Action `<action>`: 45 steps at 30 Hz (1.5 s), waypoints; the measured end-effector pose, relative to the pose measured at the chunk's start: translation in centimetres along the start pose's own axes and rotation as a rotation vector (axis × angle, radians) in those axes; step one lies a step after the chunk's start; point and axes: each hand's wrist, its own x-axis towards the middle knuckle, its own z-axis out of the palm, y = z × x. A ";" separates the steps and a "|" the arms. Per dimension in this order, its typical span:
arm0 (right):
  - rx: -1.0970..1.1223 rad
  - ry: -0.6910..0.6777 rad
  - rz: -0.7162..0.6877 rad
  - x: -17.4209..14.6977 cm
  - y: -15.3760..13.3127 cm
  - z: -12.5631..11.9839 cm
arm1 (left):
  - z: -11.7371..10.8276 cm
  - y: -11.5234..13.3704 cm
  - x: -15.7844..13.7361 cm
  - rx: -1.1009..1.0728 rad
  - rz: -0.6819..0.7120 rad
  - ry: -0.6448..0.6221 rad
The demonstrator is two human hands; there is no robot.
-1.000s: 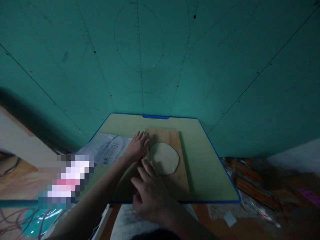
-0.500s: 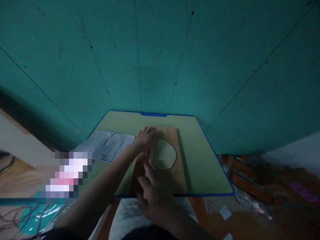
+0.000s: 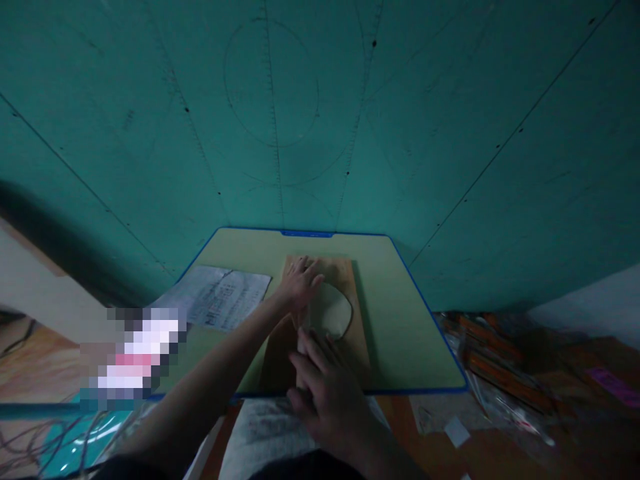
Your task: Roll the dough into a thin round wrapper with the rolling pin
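Note:
A flat, rounded sheet of pale dough or clay [image 3: 334, 311] lies on a wooden board [image 3: 359, 357]. My left hand [image 3: 301, 283] is palm-down at its far left edge, fingers stretched out and spread. Nearer to me, my right hand [image 3: 320, 377] reaches over the near left edge with its fingers extended and slightly apart. Something narrow and pale, perhaps a rolling pin [image 3: 300, 365], shows under the right fingers; the hands and shadow hide most of it.
The board rests on a pale-green folding table [image 3: 405, 320] with a blue rim, set against a green wall [image 3: 450, 133]. A printed sheet [image 3: 225, 297] lies to the left. Packaged items [image 3: 500, 367] are piled on the floor at right. A blurred-out patch and cables are at lower left.
Both hands have shifted slightly to the right over the dough's left side. My left fingers now look more spread. The camera view has tilted slightly.

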 end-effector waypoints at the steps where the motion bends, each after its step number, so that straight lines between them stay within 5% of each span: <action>1: -0.004 0.010 0.015 -0.3 0.1 -0.3 | 0.0 0.4 0.2 -0.003 0.010 -0.004; 4: -0.012 0.033 0.016 -0.5 -0.2 0.0 | -0.4 0.0 -0.2 0.015 0.057 -0.019; 13: -0.011 0.003 -0.135 1.8 -2.0 3.3 | -1.7 -7.5 -6.5 0.036 0.016 0.057; 23: -0.152 0.086 0.061 1.4 4.0 -1.6 | -1.3 -2.0 -3.3 0.039 0.018 0.117; 30: -0.162 0.060 -0.006 0.8 2.1 0.3 | -1.6 -4.1 -8.2 0.064 0.178 0.185; 35: -0.184 0.038 -0.045 1.2 2.4 -0.6 | -1.8 -6.2 -11.3 0.094 0.178 0.191; 45: -0.309 0.169 0.167 6.9 10.5 -4.0 | -2.6 -3.1 -6.7 0.243 -0.019 0.121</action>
